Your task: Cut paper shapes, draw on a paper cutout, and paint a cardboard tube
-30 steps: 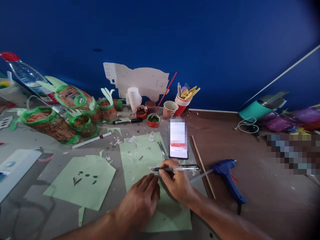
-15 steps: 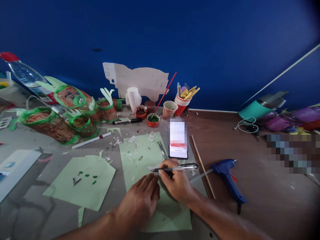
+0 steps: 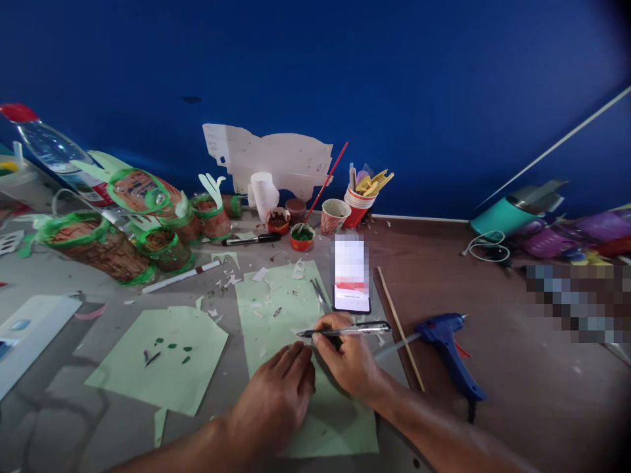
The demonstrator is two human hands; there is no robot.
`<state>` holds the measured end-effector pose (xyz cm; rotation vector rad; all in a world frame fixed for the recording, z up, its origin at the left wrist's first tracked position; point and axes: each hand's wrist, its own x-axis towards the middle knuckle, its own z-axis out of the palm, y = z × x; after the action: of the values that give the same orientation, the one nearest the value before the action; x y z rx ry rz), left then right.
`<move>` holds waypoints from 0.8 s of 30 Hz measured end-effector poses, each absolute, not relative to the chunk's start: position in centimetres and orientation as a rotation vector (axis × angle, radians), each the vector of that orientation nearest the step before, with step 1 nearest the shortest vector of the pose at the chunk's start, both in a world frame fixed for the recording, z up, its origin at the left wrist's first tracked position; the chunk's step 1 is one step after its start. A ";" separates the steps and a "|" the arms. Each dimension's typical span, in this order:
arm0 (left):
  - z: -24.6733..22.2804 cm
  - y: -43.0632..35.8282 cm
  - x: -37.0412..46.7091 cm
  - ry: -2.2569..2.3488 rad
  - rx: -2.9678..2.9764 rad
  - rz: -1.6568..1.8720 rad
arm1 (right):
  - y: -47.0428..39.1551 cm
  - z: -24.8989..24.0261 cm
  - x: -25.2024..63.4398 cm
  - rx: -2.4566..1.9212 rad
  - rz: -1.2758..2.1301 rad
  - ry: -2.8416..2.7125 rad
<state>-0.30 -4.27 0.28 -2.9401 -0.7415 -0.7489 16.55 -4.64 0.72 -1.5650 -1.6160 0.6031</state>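
Right hand grips pen — slim, glossy; paper flat.

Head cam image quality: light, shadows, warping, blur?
Head view: dim, phone screen the brightest spot, its upper part pixelated. Head view: soft shadows on the table at lower left and on the green sheet beside the left hand. Head view: bottle leans outward, possibly wide-angle stretch; right corners go black. Head view: purple items at right look soft; pen in the right hand reads sharper.
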 end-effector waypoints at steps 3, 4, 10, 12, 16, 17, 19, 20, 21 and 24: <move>0.3 -4.2 -0.4 -0.728 -2.943 -0.726 | -4.6 0.8 16.5 -1.571 0.599 -1.619; 0.3 -4.2 -0.4 -0.726 -2.945 -0.724 | -4.6 0.9 16.5 -1.569 0.597 -1.618; 0.3 -4.1 -0.4 -0.728 -2.938 -0.733 | -4.6 1.3 16.6 -1.570 0.590 -1.607; 0.2 -4.1 -0.4 -0.726 -2.931 -0.753 | -4.6 1.4 16.7 -1.575 0.595 -1.606; 0.0 -4.2 -0.4 -0.759 -2.922 -0.810 | -4.5 1.7 16.9 -1.581 0.594 -1.619; 0.0 -4.2 -0.4 -0.761 -2.920 -0.812 | -4.4 1.8 16.9 -1.580 0.589 -1.621; 0.0 -4.2 -0.4 -0.748 -2.916 -0.807 | -4.3 1.9 17.1 -1.570 0.585 -1.620; 0.0 -4.2 -0.4 -0.737 -2.915 -0.797 | -4.3 2.0 17.1 -1.567 0.591 -1.615; 0.0 -4.2 -0.5 -0.729 -2.920 -0.779 | -4.2 2.0 17.2 -1.566 0.601 -1.607; 0.1 -4.2 -0.6 -0.701 -2.936 -0.727 | -4.1 2.1 17.4 -1.587 0.648 -1.578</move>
<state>-0.59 -4.22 0.13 -2.9365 -0.7008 -0.7272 17.41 -4.10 2.11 -1.5873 -1.5783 0.6477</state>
